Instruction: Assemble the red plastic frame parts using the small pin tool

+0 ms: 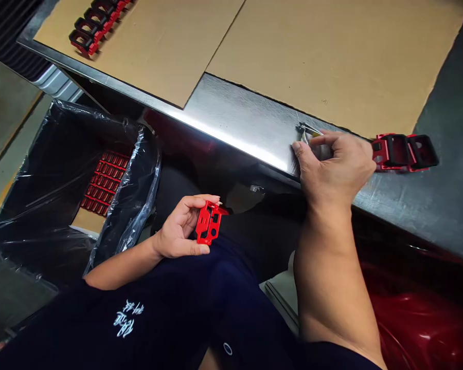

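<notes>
My left hand [181,227] is closed round the edges of a red plastic part [209,224], thumb below and fingers above, holding it in front of my dark shirt. The part has holes and some black pieces in it. At the table's front edge, my right hand [334,162] has its thumb and fingers bent round a small metal tool [310,129] with a dark tip. Its exact kind is unclear, as the fingers hide part of it. Just right of that hand, two red-and-black parts [405,152] rest on the metal table.
Cardboard sheets [324,56] cover much of the metal table [235,110]. A row of red-and-black parts [96,23] stands at the upper left. Below left is a bin [31,190] lined with clear plastic, holding rows of red parts [105,180]. A red glossy surface [420,324] lies lower right.
</notes>
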A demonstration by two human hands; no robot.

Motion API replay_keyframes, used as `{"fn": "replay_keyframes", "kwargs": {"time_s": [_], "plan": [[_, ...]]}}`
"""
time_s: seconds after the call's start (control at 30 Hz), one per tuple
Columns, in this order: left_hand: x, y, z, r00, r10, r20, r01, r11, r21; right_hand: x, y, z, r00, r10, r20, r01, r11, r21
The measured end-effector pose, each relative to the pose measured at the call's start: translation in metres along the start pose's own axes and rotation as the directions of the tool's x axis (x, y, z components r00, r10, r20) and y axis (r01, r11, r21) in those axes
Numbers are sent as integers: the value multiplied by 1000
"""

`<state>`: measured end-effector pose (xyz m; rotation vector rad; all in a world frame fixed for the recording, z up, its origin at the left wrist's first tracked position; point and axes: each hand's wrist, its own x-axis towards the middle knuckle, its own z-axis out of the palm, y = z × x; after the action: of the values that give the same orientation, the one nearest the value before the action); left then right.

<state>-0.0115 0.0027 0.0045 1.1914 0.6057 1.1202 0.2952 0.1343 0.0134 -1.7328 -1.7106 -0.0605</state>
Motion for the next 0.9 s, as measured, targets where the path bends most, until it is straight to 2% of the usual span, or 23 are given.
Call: {"fn": "replay_keyframes", "kwargs": {"time_s": [0.13, 0.23, 0.27, 0.3, 0.33, 0.37, 0.4, 0.47, 0.53, 0.6, 0.67, 0.8, 0.9], "plan": [[1, -1, 2, 998, 52, 22, -52, 999, 0, -12, -8, -7, 967, -152, -203, 160, 987, 27], [2, -1, 3, 997, 65, 32, -66, 998, 8, -42, -36, -19, 936, -116, -332, 178, 970, 164], [2, -1, 3, 997, 62, 36, -62, 998, 21, -57, -48, -23, 951, -62, -303, 145, 955, 260], [2, -1, 3, 998, 56, 41, -58, 998, 36, -73, -60, -26, 976, -17, -217, 101, 918, 383], [2, -2, 3, 997, 54, 47, -56, 997, 52, -89, -73, -29, 997, 31, -66, 9, 847, 531], [3, -2, 3, 997, 50, 53, -53, 996, 66, -106, -84, -32, 992, 55, 118, -118, 761, 638], [3, -3, 3, 997, 47, 58, -51, 996, 77, -120, -94, -34, 951, 48, 305, -255, 678, 689], [4, -4, 5, 997, 38, 71, -44, 995, 87, -143, -109, -37, 836, -3, 549, -468, 518, 716], [5, -5, 6, 995, 39, 92, -49, 993, 105, -154, -117, -40, 757, -64, 650, -585, 377, 718], [7, -5, 6, 990, 73, 118, -93, 982, 167, -154, -121, -43, 733, -89, 674, -629, 289, 722], [9, -4, 7, 975, 151, 166, -193, 941, 279, -149, -122, -48, 732, -46, 680, -639, 301, 708], [12, -2, 8, 896, 330, 295, -434, 786, 439, -134, -125, -59, 724, 98, 683, -639, 467, 611], [11, -2, 8, 862, 387, 327, -504, 719, 478, -127, -129, -64, 695, 107, 711, -635, 554, 538]]}}
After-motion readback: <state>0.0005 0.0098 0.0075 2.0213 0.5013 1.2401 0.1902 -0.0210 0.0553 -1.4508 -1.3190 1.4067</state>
